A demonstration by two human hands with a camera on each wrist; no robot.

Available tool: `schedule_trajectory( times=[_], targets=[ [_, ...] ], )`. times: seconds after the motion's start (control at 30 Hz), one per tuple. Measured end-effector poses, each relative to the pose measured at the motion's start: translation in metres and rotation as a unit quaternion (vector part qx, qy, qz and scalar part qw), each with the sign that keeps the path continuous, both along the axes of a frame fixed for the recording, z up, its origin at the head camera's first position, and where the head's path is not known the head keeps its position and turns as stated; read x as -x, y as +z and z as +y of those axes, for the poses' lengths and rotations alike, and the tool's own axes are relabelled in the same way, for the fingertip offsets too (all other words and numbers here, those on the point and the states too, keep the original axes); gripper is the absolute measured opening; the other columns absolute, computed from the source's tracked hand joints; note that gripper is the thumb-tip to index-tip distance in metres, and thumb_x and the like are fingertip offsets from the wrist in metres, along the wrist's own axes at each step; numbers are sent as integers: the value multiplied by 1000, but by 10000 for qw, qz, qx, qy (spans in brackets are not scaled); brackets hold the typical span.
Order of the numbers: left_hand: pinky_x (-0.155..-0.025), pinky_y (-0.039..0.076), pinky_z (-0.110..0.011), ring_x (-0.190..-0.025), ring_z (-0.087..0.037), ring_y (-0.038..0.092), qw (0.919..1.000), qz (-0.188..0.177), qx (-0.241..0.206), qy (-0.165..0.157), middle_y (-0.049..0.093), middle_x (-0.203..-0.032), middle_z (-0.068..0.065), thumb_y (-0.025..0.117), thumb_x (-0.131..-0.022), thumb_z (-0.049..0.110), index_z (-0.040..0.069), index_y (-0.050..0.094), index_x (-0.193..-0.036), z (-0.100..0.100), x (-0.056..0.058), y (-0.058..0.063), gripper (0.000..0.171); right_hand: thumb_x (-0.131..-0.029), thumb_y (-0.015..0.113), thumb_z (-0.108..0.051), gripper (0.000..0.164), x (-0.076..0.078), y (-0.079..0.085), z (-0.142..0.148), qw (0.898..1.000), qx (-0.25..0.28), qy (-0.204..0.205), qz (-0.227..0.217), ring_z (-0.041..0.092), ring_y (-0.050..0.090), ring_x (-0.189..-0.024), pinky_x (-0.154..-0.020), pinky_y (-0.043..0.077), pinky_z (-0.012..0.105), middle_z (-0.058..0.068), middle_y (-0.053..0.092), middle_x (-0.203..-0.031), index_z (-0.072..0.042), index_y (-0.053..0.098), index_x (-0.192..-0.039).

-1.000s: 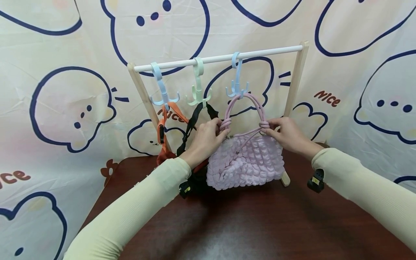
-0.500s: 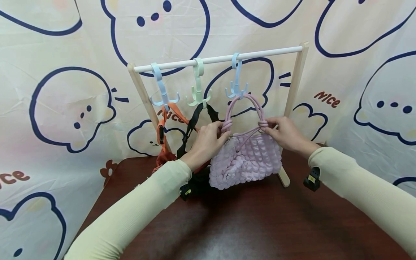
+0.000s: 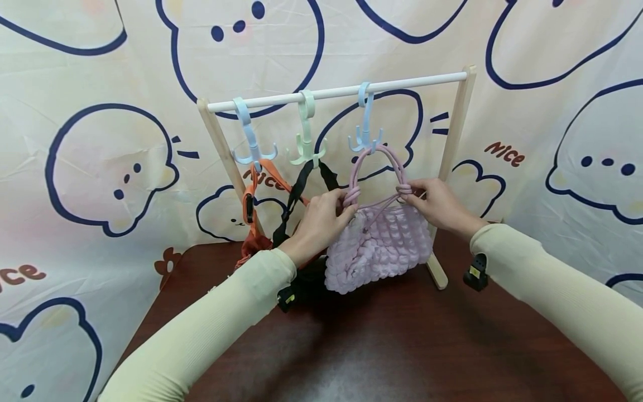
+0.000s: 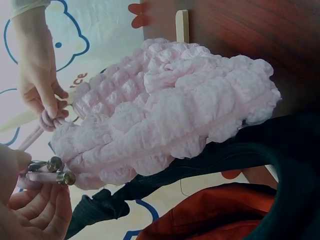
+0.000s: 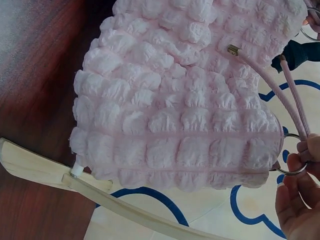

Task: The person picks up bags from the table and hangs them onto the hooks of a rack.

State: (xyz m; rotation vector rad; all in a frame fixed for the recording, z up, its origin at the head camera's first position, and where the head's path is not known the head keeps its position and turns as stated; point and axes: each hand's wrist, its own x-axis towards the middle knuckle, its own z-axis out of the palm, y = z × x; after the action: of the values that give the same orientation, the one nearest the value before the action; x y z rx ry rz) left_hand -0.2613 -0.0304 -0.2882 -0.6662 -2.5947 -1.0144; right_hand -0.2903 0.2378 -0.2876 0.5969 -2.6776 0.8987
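Note:
A pink puffy handbag (image 3: 379, 245) hangs by its looped cord handle (image 3: 356, 164) at the right-hand blue hook (image 3: 366, 134). My left hand (image 3: 321, 220) pinches the knotted cord at the handle's left end; metal-tipped cord ends (image 4: 62, 177) stick out beside those fingers in the left wrist view. On the other side, my right hand (image 3: 439, 205) pinches the knot at the right end, right by a metal ring (image 5: 295, 170). One loose cord (image 5: 270, 85) trails over the bag's front. The bag's left side dips lower than its right.
A rack's white rod (image 3: 341, 92) carries the hooks between wooden posts (image 3: 458, 120). Left of the handbag, an orange strap (image 3: 249, 192) hangs from another blue hook (image 3: 248, 131) and a black strap (image 3: 296, 195) from a green hook (image 3: 306, 131). Below is a dark brown table (image 3: 382, 346).
The handbag has turned and tilted, its right side drawing in to the left and up. My right hand has shifted slightly left with its knot; the left hand stays almost in place.

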Motion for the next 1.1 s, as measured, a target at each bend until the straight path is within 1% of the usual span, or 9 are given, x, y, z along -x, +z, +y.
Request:
schedule_trajectory(
  times=[0.27, 0.53, 0.77, 0.9, 1.1],
  targets=[
    [-62, 47, -25, -71, -13, 59, 9999, 95, 45, -6, 69, -86, -2, 62, -101, 25, 10, 67, -113, 1, 0, 0, 20, -101, 60, -11, 29, 6, -4, -4, 9999, 74, -118, 42, 30, 67, -93, -72, 50, 26, 24, 73, -109, 6, 67, -124],
    [-61, 48, -26, -72, -15, 60, 10000, 34, 26, -5, 67, -86, -3, 63, -101, 26, 9, 66, -113, 2, -2, -1, 21, -103, 57, -15, 32, 8, -6, -6, 9997, 65, -203, -117, 35, 68, -98, -76, 55, 38, 24, 72, -114, 3, 65, -129],
    [-62, 49, -26, -73, -15, 60, 10000, 9, 28, -34, 67, -87, -3, 64, -100, 26, 10, 66, -113, 2, -3, -1, 21, -105, 55, -17, 38, 6, -6, -9, 9994, 94, -149, -282, 39, 68, -105, -84, 58, 49, 25, 68, -124, 2, 59, -138],
    [-65, 51, -26, -74, -14, 61, 10000, 11, 41, -27, 69, -89, -3, 64, -100, 26, 10, 65, -114, 2, -4, -2, 21, -105, 54, -18, 42, 6, -6, -9, 9992, 95, -114, -377, 40, 68, -108, -88, 57, 50, 26, 66, -129, 3, 54, -142],
    [-65, 52, -27, -75, -14, 63, 10000, 6, 36, -21, 70, -90, -3, 64, -100, 26, 10, 65, -115, 3, -4, -2, 22, -105, 54, -18, 45, 8, -6, -10, 9988, 81, -113, -463, 39, 68, -106, -88, 57, 50, 26, 64, -133, 3, 51, -144]
  ],
)
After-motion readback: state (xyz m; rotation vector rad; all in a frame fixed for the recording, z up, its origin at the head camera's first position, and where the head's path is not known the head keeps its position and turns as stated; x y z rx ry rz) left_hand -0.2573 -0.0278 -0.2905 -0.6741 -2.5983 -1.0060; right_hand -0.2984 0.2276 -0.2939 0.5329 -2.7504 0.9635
